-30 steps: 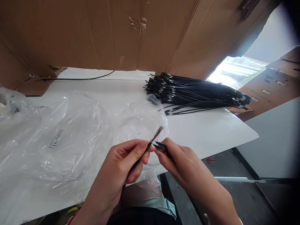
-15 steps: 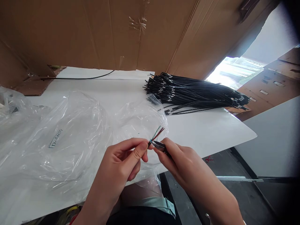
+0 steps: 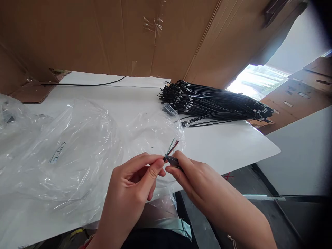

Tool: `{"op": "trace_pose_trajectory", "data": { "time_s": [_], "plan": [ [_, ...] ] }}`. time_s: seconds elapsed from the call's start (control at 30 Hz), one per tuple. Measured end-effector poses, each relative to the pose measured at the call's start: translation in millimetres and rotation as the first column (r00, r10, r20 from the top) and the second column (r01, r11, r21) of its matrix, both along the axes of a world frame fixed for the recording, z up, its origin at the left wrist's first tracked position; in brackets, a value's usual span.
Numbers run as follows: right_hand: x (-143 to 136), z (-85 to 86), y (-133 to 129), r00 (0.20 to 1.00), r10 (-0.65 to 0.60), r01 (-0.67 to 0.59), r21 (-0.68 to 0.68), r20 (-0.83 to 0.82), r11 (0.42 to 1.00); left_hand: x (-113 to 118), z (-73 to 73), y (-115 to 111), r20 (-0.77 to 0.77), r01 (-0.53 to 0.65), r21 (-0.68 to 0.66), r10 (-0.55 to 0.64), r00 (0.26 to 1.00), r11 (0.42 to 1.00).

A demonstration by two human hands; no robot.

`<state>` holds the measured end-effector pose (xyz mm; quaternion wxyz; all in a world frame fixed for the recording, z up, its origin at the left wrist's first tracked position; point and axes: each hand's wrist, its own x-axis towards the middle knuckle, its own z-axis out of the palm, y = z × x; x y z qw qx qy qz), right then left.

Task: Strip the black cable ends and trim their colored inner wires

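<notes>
Between the thumb and forefinger of my left hand [image 3: 137, 186] is the end of a black cable [image 3: 164, 158]. Thin green and dark red wires [image 3: 172, 148] fan upward out of it. My right hand [image 3: 195, 176] is closed around a small pair of wire cutters [image 3: 172, 160], with the handles mostly hidden in the palm. The grey pointed jaws touch the cable end, right where the wires leave the black jacket. Clear plastic lies on the table under and beyond both hands.
A large bundle of black cables [image 3: 215, 102] lies at the back right of the white table [image 3: 220, 145]. Crumpled clear plastic bags [image 3: 85, 155] cover the left side. A cardboard wall [image 3: 103, 38] stands behind, with one loose black cable [image 3: 88, 84] near its base.
The cutters' jaws have moved slightly left onto the cable end and look closer together. The wires lean a little differently. Both hands keep their holds.
</notes>
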<state>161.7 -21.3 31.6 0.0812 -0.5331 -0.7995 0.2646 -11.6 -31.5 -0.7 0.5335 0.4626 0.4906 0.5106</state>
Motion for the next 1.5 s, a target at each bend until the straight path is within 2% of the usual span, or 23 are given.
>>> {"op": "trace_pose_trajectory", "data": {
  "time_s": [0.2,0.33,0.6,0.77,0.97,1.23,1.33,1.43,1.5],
  "plan": [
    [-2,-2.3,3,1.0,0.002,-0.002,0.015,-0.031,1.0,-3,-1.6,3,0.004,-0.001,-0.02,0.001,1.0,1.0],
    [-4,-5.5,7,0.997,-0.003,0.006,0.034,-0.078,0.999,-1,-0.5,6,-0.059,-0.047,-0.034,0.045,0.997,0.998],
    [-4,-5.9,15,0.981,-0.052,0.042,-0.061,-0.185,0.997,4,3.6,12,-0.164,-0.13,-0.031,0.124,0.979,0.991],
    [-1,-5.9,14,0.97,-0.079,0.074,-0.032,-0.231,0.997,2,0.7,13,-0.083,-0.129,-0.077,0.122,0.989,0.989],
    [1,-10.1,10,0.941,-0.145,0.178,0.082,-0.307,0.981,-3,-2.0,13,-0.036,-0.085,-0.105,0.082,0.996,0.991],
    [-5,-11.9,9,0.956,-0.128,0.154,0.079,-0.263,0.985,-1,2.0,13,-0.025,-0.097,-0.111,0.095,0.995,0.989],
    [-8,-11.4,11,0.901,-0.169,0.222,0.09,-0.4,0.971,-1,1.6,13,-0.053,-0.114,-0.107,0.109,0.993,0.988],
    [-12,-10.9,15,0.768,-0.21,0.311,0.066,-0.605,0.948,1,2.6,12,-0.062,-0.13,-0.104,0.124,0.99,0.986],
    [-15,-10.5,17,0.695,-0.219,0.328,0.031,-0.685,0.944,3,4.0,12,-0.056,-0.135,-0.094,0.13,0.99,0.986]
  ]
}}
